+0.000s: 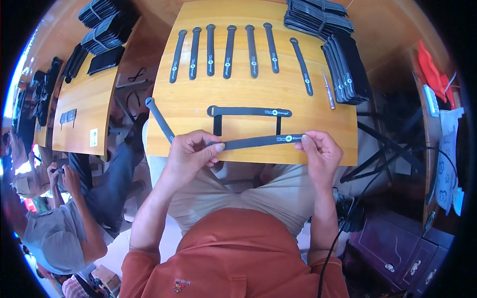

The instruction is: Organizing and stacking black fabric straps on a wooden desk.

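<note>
Between my two hands a dark grey storage strap (pixel 253 142) is stretched level over the table's near edge. My left hand (pixel 195 151) pinches its left end, and my right hand (pixel 318 148) pinches the right end by the printed mark. Just beyond lies another strap (pixel 248 111), flat and crosswise, with an oval slot at its left end. Two short black strips (pixel 217 125) run from it toward me. A slanting strap (pixel 160 120) lies beside my left hand, its lower end close to the fingers.
Several straps (pixel 230 52) lie in a row across the wooden table (pixel 189 99). A screwdriver (pixel 329 90) with a clear handle lies by a stack of straps (pixel 346 69); bundled straps (pixel 318 19) sit behind. At left, a person (pixel 64 223) works beside another table (pixel 82 109). A cable hangs at right.
</note>
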A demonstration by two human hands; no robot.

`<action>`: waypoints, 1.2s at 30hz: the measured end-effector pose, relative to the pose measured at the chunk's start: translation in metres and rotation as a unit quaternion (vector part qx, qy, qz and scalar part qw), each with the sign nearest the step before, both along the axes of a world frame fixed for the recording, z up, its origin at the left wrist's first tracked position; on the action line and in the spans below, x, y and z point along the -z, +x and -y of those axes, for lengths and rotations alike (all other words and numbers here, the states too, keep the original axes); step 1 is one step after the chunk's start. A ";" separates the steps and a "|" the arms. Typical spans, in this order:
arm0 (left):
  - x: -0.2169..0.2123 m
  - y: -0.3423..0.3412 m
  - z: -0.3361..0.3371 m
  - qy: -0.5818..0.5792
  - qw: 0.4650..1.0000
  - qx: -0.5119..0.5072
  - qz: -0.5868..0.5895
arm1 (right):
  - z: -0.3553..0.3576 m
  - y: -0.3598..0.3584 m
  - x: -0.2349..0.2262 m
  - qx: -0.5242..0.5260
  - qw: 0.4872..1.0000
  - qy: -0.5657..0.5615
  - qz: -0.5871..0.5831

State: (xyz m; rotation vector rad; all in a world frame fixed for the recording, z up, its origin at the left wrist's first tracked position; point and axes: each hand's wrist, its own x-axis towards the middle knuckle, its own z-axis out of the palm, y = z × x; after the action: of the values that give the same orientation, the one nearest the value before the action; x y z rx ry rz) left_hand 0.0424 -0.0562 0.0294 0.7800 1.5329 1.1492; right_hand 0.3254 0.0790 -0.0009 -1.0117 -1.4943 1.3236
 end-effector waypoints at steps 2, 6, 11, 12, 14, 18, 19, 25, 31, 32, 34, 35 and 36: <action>0.007 -0.009 -0.006 0.008 1.000 -0.008 0.000 | -0.004 -0.004 0.004 0.026 1.000 0.009 0.008; 0.012 -0.019 -0.018 0.005 0.997 -0.031 -0.064 | -0.011 -0.012 0.009 0.035 0.999 0.014 0.026; 0.012 -0.024 -0.035 0.008 0.995 -0.065 -0.080 | -0.022 -0.018 0.015 0.017 0.995 0.046 0.087; 0.013 -0.027 -0.037 0.006 0.995 -0.055 -0.085 | -0.024 -0.019 0.016 0.016 0.995 0.044 0.087; 0.016 -0.032 -0.041 0.000 0.995 -0.046 -0.089 | -0.027 -0.021 0.017 0.014 0.995 0.034 0.097; 0.022 -0.034 -0.047 0.001 0.996 -0.044 -0.072 | -0.033 -0.025 0.024 0.018 0.996 0.013 0.089; 0.023 -0.035 -0.048 0.000 0.997 -0.051 -0.065 | -0.035 -0.025 0.025 0.016 0.995 0.011 0.103; 0.025 -0.039 -0.053 -0.012 0.993 -0.038 -0.110 | -0.044 -0.025 0.019 -0.009 0.991 -0.012 0.135; 0.028 -0.041 -0.054 -0.045 0.985 -0.038 -0.162 | -0.046 -0.029 0.019 -0.010 0.988 0.011 0.156; 0.028 -0.040 -0.055 -0.046 0.985 -0.039 -0.162 | -0.046 -0.030 0.018 -0.009 0.986 0.020 0.162; 0.028 -0.040 -0.056 -0.054 0.980 -0.059 -0.179 | -0.047 -0.032 0.017 -0.009 0.985 0.024 0.172; 0.029 -0.041 -0.056 -0.055 0.980 -0.060 -0.179 | -0.047 -0.033 0.017 -0.007 0.983 0.029 0.182; 0.029 -0.041 -0.056 -0.053 0.979 -0.058 -0.188 | -0.047 -0.033 0.018 -0.008 0.983 0.028 0.182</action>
State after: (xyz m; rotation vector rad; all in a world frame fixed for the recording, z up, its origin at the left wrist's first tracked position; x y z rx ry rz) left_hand 0.0010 -0.0003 0.0001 0.8800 1.9583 1.0320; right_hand 0.2919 0.1265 -0.0190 -1.2565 -1.8022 1.1408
